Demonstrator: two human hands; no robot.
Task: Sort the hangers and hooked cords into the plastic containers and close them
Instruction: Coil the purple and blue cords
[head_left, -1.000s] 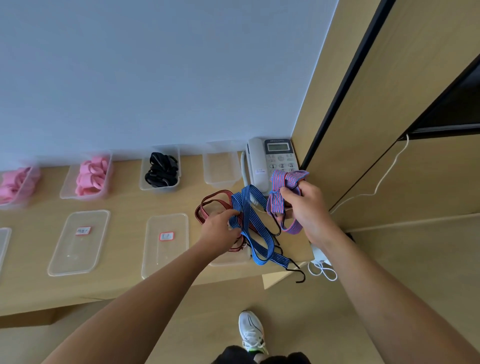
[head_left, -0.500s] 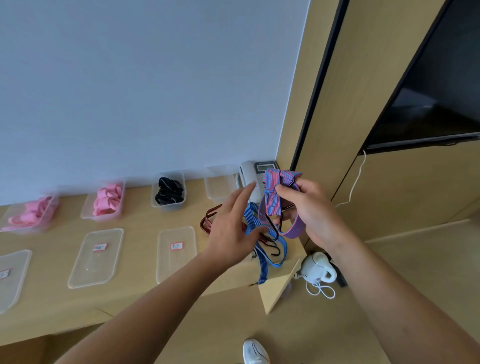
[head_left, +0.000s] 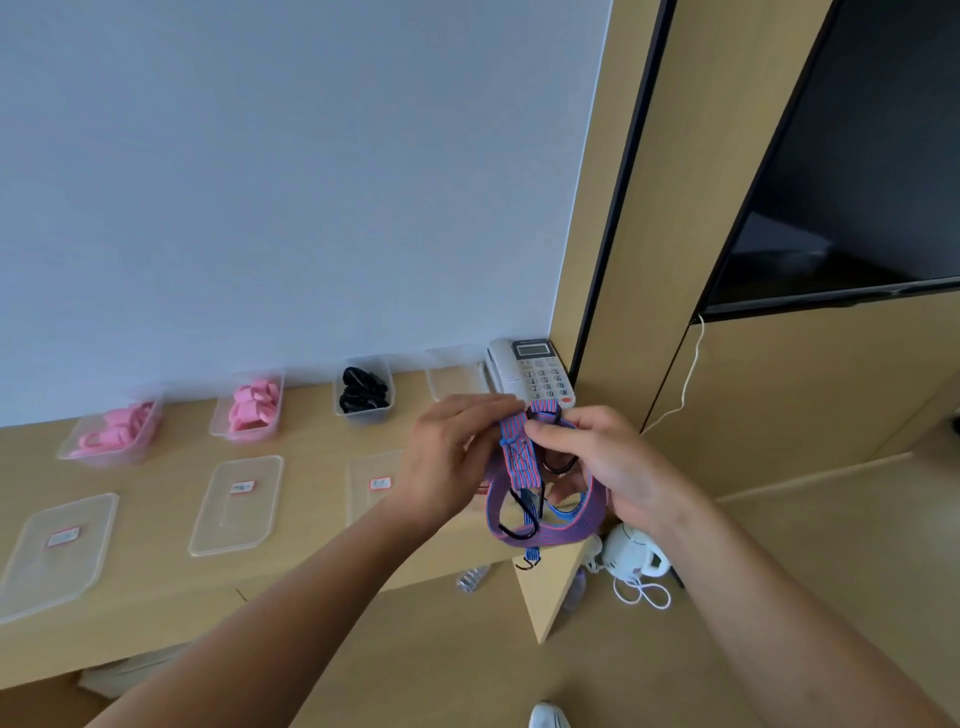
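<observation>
The left hand (head_left: 452, 452) and right hand (head_left: 597, 467) meet in front of the phone (head_left: 535, 374), raised above the right end of the desk (head_left: 156, 587). Both grip the striped cord (head_left: 519, 467). The left fingertips close on its folded top, and the right thumb and fingers pinch it just beside them. The cord's loop and black hooks hang below.

Half a second ago the left hand was spread open short of the cord; now it holds it. A second ago that hand lay on the other cords on the desk.

Four boxes stand along the wall: two with pink hangers (head_left: 111, 434) (head_left: 249, 408), one with black items (head_left: 363, 389), one empty (head_left: 452, 376). Three labelled lids (head_left: 57, 551) (head_left: 236, 504) (head_left: 374, 483) lie in front. A blue cord (head_left: 563, 512) shows behind the loop.
</observation>
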